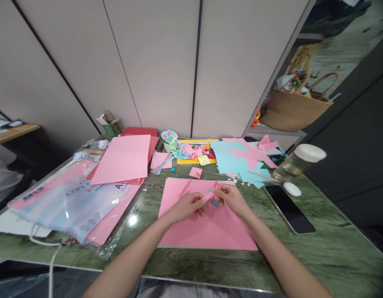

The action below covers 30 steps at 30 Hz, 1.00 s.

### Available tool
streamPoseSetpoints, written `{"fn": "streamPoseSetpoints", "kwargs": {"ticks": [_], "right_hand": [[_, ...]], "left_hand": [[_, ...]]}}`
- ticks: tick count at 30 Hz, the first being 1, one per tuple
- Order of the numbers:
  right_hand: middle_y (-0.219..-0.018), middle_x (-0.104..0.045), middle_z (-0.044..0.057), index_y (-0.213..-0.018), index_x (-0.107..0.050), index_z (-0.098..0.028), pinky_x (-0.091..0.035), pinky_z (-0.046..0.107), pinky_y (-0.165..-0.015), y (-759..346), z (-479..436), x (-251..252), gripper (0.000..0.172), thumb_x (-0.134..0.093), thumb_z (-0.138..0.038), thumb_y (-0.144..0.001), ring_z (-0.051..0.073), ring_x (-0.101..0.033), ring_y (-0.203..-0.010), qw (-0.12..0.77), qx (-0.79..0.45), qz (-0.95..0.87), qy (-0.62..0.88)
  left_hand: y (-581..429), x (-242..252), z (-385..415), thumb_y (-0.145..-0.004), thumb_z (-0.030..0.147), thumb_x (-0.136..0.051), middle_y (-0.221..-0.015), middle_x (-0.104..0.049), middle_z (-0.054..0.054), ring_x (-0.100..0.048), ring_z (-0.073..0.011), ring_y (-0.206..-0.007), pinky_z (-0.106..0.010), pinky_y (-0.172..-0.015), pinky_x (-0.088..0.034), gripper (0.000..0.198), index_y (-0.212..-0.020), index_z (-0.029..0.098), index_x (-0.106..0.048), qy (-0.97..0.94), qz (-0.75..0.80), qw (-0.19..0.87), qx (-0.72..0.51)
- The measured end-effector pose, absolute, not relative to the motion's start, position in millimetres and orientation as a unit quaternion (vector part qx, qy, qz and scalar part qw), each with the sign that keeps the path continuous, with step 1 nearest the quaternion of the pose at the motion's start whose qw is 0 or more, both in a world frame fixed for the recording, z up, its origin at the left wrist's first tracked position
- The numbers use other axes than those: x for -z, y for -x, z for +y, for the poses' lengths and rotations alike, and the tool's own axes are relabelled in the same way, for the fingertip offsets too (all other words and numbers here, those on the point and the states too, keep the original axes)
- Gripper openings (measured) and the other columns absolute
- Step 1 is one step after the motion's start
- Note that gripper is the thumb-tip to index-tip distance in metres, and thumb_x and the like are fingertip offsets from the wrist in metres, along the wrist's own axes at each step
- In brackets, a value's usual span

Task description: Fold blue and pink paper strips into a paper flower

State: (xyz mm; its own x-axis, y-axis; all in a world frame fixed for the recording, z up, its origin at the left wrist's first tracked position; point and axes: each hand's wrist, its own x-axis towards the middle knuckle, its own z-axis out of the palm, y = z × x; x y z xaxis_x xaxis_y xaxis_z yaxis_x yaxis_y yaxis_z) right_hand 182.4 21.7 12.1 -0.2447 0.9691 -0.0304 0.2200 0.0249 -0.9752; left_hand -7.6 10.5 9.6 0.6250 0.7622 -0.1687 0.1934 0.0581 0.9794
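Observation:
Both hands meet above a large pink sheet of paper (185,231) lying on the green table. Between them is a narrow pink paper strip (208,196). My left hand (189,206) pinches its left end with thumb and forefinger, and my right hand (229,198) pinches the other end. Just under the fingers a bit of blue paper (214,202) shows; I cannot tell whether it is held. Just beyond the sheet rests a small folded pink paper square (195,172). More pink strips lie on the sheet's far edge.
Paper flowers (187,150) lie on a yellow sheet at the back. Blue and pink scraps (225,159) spread to their right. A phone (289,209), a white oval case (292,189) and a lidded bottle (298,163) stand right. A plastic paper bag (76,198) covers the left.

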Motion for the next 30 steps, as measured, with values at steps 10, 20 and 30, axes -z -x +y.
{"fn": "streamPoseSetpoints", "kwargs": {"ticks": [10, 20, 30], "right_hand": [[-0.056, -0.057, -0.001, -0.070, -0.055, -0.017, -0.038, 0.021, -0.046, -179, 17, -14, 0.028, -0.043, -0.041, -0.078, 0.011, -0.051, -0.046, 0.375, -0.402, -0.646, 0.530], [-0.080, -0.061, 0.003, -0.082, -0.062, -0.019, -0.039, 0.027, -0.067, -236, 48, -5, 0.016, -0.050, -0.023, -0.072, 0.016, -0.054, -0.073, 0.249, -0.134, -0.768, 0.575], [-0.078, -0.057, 0.004, -0.085, -0.060, -0.020, -0.034, 0.032, -0.073, -185, 21, 1, 0.013, -0.051, -0.020, -0.075, 0.018, -0.048, -0.082, 0.230, -0.092, -0.845, 0.474]], "left_hand": [[2, -6, 8, -0.079, 0.038, -0.041, -0.054, -0.043, 0.004, -0.039, -0.0067, -0.044, -0.018, -0.041, -0.026, 0.024, -0.069, 0.017, -0.042, -0.602, 0.430, 0.610, -0.283], [13, -5, 25, -0.075, 0.028, -0.047, -0.048, -0.028, 0.007, -0.023, -0.0021, -0.035, -0.018, -0.039, -0.011, 0.016, -0.068, 0.015, -0.040, -0.288, 0.342, 0.831, -0.331], [12, -6, 27, -0.075, 0.027, -0.046, -0.047, -0.024, 0.007, -0.020, -0.0026, -0.035, -0.018, -0.038, -0.011, 0.015, -0.067, 0.015, -0.040, -0.256, 0.345, 0.841, -0.328]]}}
